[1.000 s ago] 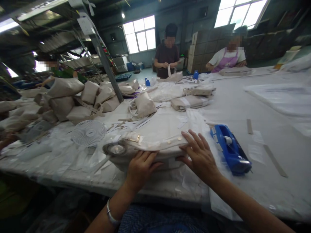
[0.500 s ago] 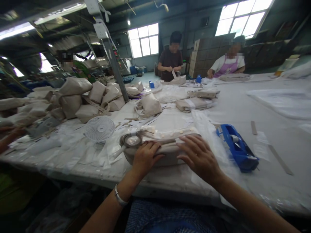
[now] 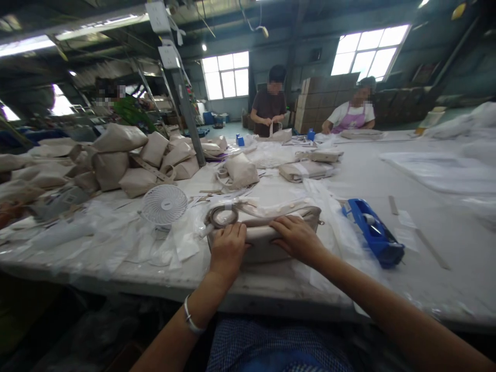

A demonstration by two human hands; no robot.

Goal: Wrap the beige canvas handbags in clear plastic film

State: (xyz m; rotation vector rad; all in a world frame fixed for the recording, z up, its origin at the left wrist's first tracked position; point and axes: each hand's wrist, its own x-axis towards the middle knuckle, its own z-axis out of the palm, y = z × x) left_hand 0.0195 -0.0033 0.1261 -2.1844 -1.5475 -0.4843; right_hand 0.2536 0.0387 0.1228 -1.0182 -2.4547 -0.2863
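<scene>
A beige handbag [image 3: 267,249] lies on the table in front of me, its opening side towards the far edge. My left hand [image 3: 228,250] grips its upper edge at the left, fingers over the top and thumb on the near face. On the right, my right hand [image 3: 297,238] holds the same edge, its fingers bent over it. A coiled strap [image 3: 223,214] rests at the bag's left end, beside my left fingers. The bag's handle [image 3: 267,209] lies along the far side. What is inside the bag is hidden.
A small white fan [image 3: 165,205] stands to the left among clear plastic bags [image 3: 124,240]. A blue tape dispenser [image 3: 374,232] sits to the right. Beige bags [image 3: 112,168] are heaped at the far left. Two people work across the table, and another person is at the left.
My right hand has moved left and down onto the bag's edge and closed there. My left fingers have closed over the edge. The view has shifted slightly.
</scene>
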